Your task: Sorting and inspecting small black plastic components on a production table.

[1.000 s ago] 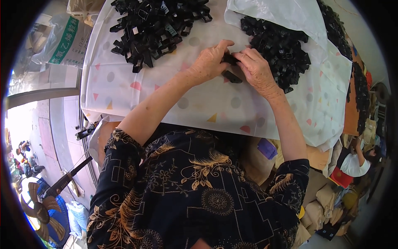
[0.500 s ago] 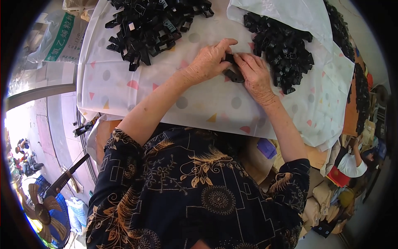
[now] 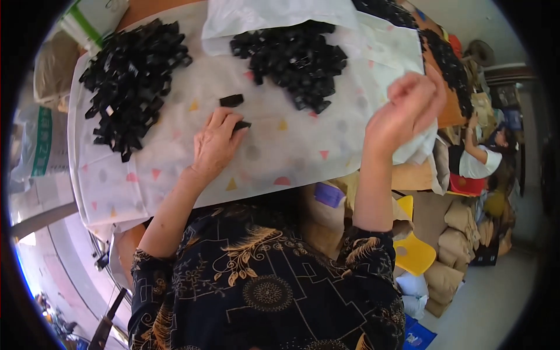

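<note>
My left hand point(image 3: 217, 142) rests on the patterned cloth, fingers curled, with a small black plastic part point(image 3: 243, 125) between thumb and forefinger. Just beyond its fingertips lies another black plastic part point(image 3: 231, 100), separate from the heaps. My right hand point(image 3: 406, 111) is raised at the right, over the cloth's edge. Its fingers look bent, but motion smears them and I cannot make out anything in them. One heap of black plastic parts point(image 3: 131, 81) spreads to the left of my left hand. A second heap point(image 3: 297, 64) lies farther off, between my hands.
A white plastic bag point(image 3: 280, 14) partly covers the back of the second heap. The cloth point(image 3: 169, 175) hangs over the table's near edge. More black parts point(image 3: 446, 64) lie on the brown surface at right. Beyond are a person point(image 3: 481, 156), a yellow stool point(image 3: 415, 254) and brown sacks point(image 3: 458, 233).
My hands, together over the black parts before, are now apart. The right has swung away rightward and up; the left stays by the parts. The whole view has turned to the right.
</note>
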Available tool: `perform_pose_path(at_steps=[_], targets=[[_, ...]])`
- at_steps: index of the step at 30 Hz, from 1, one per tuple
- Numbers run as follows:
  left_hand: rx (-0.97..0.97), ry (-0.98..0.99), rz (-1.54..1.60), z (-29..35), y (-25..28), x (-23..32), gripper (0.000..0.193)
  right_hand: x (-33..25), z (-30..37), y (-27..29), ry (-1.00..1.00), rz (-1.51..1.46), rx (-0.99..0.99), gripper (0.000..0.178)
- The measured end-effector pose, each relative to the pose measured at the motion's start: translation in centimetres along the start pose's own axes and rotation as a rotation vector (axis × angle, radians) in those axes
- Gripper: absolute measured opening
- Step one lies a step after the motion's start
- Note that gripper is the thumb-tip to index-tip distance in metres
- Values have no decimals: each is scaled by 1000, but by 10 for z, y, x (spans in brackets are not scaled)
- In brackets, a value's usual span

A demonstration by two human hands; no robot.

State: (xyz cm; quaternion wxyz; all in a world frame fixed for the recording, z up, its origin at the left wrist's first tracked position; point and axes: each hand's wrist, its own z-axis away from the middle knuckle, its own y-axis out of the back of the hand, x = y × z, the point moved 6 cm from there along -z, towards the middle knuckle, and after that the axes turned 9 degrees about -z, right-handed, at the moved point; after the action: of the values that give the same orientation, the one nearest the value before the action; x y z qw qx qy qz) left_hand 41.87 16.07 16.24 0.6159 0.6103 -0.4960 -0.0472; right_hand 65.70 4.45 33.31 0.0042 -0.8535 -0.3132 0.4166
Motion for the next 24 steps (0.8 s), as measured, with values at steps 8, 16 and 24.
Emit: perform_pose_path(at_steps=[8,16,24], targets=[[-34,-177,-67,20,-6,1,24,44,120,-4,300,437,-815,23],[41,-143,-115,2,-1,2,40,98,131,44,100,615,-751,11],[136,-152,-127,-34,-9,-7,65,106,134,44,79,619,-727,10]])
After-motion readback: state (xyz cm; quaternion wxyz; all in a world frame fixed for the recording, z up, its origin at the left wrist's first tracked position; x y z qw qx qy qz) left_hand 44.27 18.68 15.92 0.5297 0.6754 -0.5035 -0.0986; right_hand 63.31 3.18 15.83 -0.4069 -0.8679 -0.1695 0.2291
